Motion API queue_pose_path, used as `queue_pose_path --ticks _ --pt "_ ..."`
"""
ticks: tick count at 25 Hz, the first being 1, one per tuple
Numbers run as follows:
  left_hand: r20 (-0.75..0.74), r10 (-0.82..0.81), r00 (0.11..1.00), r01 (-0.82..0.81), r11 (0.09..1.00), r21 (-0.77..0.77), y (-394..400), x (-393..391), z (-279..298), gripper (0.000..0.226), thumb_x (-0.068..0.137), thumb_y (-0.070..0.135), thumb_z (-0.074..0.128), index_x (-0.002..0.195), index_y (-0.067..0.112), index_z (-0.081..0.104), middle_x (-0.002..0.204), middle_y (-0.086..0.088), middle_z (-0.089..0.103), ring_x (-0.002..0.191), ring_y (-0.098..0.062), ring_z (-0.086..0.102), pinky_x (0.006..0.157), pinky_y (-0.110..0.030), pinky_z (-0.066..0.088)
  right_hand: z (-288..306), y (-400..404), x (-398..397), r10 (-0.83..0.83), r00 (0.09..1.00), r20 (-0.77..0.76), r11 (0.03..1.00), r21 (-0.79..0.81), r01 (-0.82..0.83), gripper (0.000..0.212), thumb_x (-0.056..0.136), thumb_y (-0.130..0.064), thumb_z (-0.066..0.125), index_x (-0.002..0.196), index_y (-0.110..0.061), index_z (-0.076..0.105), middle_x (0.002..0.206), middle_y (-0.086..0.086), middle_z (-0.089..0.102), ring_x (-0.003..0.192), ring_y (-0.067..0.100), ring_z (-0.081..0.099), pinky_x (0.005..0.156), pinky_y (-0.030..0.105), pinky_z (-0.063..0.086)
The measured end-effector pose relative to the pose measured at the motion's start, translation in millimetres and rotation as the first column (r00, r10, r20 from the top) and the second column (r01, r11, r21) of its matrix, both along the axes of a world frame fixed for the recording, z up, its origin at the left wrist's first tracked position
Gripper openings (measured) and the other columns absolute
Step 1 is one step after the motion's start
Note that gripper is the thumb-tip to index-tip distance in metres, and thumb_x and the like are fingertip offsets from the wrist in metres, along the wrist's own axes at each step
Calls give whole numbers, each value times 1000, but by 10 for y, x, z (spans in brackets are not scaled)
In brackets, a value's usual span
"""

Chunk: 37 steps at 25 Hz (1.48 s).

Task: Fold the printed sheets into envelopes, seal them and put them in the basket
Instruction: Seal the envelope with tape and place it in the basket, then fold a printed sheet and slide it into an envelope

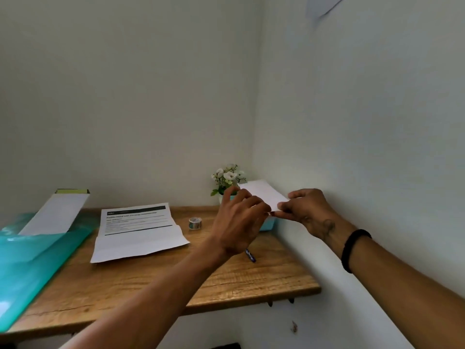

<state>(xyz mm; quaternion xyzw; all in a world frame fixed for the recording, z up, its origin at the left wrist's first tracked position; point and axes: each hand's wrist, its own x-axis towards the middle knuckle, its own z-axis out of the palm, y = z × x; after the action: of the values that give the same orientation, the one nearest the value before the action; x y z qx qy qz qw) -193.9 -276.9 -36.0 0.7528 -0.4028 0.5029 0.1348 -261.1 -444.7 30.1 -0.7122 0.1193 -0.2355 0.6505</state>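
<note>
Both hands hold a folded white envelope (pixel 263 193) up in the air above the table's far right corner. My left hand (pixel 239 220) grips its near left side and my right hand (pixel 308 212) pinches its right corner. Below the envelope a turquoise basket (pixel 268 224) peeks out, mostly hidden by my hands. A printed sheet (pixel 137 230) with creases lies flat on the wooden table (pixel 151 275). A small roll of tape (pixel 195 223) stands to the right of the sheet.
A potted bunch of white flowers (pixel 227 178) stands in the far corner. A blue pen (pixel 250 255) lies under my left wrist. A green plastic folder (pixel 32 255) covers the table's left side, with a white box (pixel 56 210) leaning on it. Walls close in behind and right.
</note>
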Motion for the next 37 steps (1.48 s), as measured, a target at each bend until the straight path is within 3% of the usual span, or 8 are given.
queue_pose_path --ticks 4,7,11,15,19,31,34,37 --pt "-106 43 993 -46 999 -24 -12 10 -149 20 90 28 78 109 33 77 110 8 79 102 -19 64 98 -45 47 -137 -86 102 56 995 -84 996 67 -50 18 87 12 74 104 13 67 104 24 70 82 30 74 71 36 66" --pt "-145 69 987 -75 997 -34 -20 125 -185 23 89 27 80 111 31 77 112 5 78 101 -20 64 91 -40 49 -266 -219 231 -36 998 -52 946 -325 17 23 84 -13 86 102 -5 75 109 15 74 90 27 75 74 36 66" --pt "-160 10 987 -15 999 -30 -98 324 -77 20 96 25 72 115 22 76 114 -2 76 102 -21 66 86 -36 52 -341 -277 359 -111 988 105 512 -847 147 24 86 -21 83 110 -20 79 116 2 75 104 20 70 83 28 57" --pt "-226 -19 974 10 999 -40 -169 448 -61 22 98 24 69 119 19 76 119 -4 75 107 -20 66 89 -36 55 -320 -204 503 -135 982 134 174 -972 157 22 94 -19 72 116 -23 75 121 2 74 105 21 69 81 33 60" --pt "-215 8 976 -20 998 -54 -174 530 -134 21 98 27 69 116 22 78 114 -3 77 102 -23 66 82 -39 57 -330 -122 595 -129 983 130 30 -990 134 23 95 -19 71 118 -24 72 116 1 71 104 19 64 74 29 53" --pt "-399 49 916 -69 997 -35 508 695 -74 40 100 51 55 109 23 81 110 1 79 100 -17 66 78 -32 54 -444 500 539 101 983 153 182 -974 133 27 95 -15 65 121 -14 73 124 5 71 118 21 59 91 32 53" --pt "-555 206 806 -264 964 -26 1245 916 -55 45 95 53 53 110 20 81 112 -2 80 102 -23 72 85 -43 60 -580 1031 662 259 966 -5 342 -935 -96 28 94 -20 71 122 -21 74 118 -2 74 101 11 67 89 23 54" --pt "-694 444 566 -559 826 73 2100 1125 -72 46 101 45 56 126 10 71 132 -13 71 121 -35 64 101 -46 52 -739 1483 937 323 937 -131 296 -927 -231 29 97 -29 66 126 -29 71 126 -8 72 104 7 66 93 19 53"
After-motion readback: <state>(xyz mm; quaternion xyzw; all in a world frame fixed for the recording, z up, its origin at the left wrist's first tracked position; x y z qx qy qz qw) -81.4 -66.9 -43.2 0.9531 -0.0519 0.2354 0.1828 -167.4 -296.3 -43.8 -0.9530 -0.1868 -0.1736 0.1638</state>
